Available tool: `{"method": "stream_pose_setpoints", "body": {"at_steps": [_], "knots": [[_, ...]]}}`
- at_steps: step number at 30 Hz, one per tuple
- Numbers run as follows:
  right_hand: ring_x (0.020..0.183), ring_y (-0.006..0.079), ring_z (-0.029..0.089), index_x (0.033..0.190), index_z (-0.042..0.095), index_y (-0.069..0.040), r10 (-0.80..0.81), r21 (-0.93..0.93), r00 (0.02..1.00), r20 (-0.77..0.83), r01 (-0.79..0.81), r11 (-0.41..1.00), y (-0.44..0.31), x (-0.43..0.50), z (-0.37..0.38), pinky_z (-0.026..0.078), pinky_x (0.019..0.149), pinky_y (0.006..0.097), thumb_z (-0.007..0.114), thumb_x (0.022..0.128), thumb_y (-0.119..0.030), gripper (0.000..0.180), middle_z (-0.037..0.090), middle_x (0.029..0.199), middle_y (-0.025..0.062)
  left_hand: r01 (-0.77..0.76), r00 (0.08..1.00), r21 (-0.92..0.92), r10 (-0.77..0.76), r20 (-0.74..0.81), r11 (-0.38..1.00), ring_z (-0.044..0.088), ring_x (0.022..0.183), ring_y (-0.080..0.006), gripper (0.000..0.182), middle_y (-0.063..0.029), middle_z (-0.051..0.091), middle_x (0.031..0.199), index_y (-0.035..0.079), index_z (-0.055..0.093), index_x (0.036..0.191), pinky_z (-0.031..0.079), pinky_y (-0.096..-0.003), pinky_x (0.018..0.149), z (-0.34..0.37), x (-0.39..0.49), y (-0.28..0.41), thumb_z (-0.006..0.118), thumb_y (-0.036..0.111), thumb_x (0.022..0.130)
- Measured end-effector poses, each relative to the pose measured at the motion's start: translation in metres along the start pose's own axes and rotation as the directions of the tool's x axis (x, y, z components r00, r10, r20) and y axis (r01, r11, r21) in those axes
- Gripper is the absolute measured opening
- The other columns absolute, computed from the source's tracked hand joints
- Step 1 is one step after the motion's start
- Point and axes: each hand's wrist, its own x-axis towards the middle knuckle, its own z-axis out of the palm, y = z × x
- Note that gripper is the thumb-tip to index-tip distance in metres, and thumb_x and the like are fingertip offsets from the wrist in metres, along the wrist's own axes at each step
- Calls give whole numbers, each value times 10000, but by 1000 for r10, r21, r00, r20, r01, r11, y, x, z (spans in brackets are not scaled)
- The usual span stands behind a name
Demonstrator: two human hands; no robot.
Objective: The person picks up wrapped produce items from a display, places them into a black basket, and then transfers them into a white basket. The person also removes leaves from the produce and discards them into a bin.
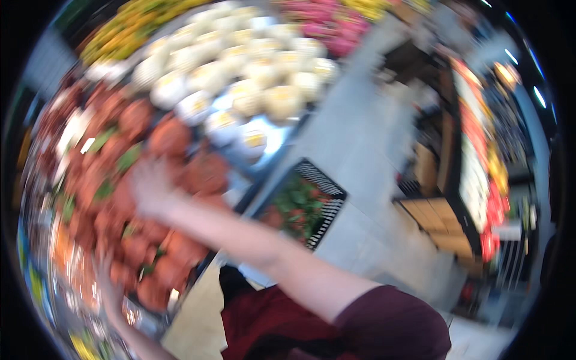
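Observation:
A large heap of round orange-red fruit (168, 135), with green leaves among it, fills the display before me. My right hand (153, 189) is over the middle of this heap, at the end of my outstretched arm. Nearer the heap's lower left side is my left hand (107, 274), against or just above the fruit. Motion blur covers both hands, so whether either grips a fruit cannot be told. Beside the display, a black plastic crate (330, 220) holds green leaves and some orange-red fruit; my right forearm hides part of it.
White round fruits with yellow labels (243, 96) are piled beyond the heap. Pink fruit (333, 31) and yellow-orange fruit (130, 33) lie farther back. Grey tiled floor (360, 148) runs along the right, up to another produce stand (432, 220) with wooden sides. A blurred person (463, 27) is at upper right.

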Motion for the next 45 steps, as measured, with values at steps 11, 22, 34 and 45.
{"method": "stream_pose_setpoints", "body": {"at_steps": [11, 22, 34, 45], "knots": [[1033, 373, 612, 1020, 668, -22, 772, 465, 559, -303, -620, 631, 237, -413, 68, 493, 909, 439, 686, 761, -116, 275, 645, 1029, 185, 50, 998, -726, -52, 20, 686, 641, 990, -187, 218, -120, 672, 1056, -18, 669, 1072, 499, -301, 901, 197, -11, 300, 600, -35, 866], [840, 351, 683, 1005, 691, -34, 842, 333, 343, 417, -919, 210, 435, -605, 301, 549, 785, 422, 668, 759, -158, 276, 712, 891, 167, -112, 782, -180, 198, 591, 977, 664, 918, -352, 257, -151, 676, 995, 60, 633, 1025, 537, -432, 810, 622, 49, 351, 668, 49, 770], [1293, 387, 409, 1275, 584, -117, 894, -248, 342, 289, -876, 415, 517, -454, 507, 415, 1005, 553, 683, 798, -496, 617, 412, 1382, 124, -379, 651, 163, 137, 747, 911, 419, 1305, -409, 1060, -160, 407, 1377, 227, 313, 1470, 498, -467, 991, 841, 109, 364, 909, 325, 598], [1087, 374, 642, 1360, 404, -165, 898, -141, 194, 394, -953, 267, 523, -475, 520, 261, 1071, 692, 790, 698, -337, 786, 429, 1396, 143, 541, 691, -406, -115, 713, 736, 586, 1187, -247, 847, -117, 568, 1321, 91, 414, 1408, 522, -372, 945, 734, 85, 341, 856, 268, 709]]}}
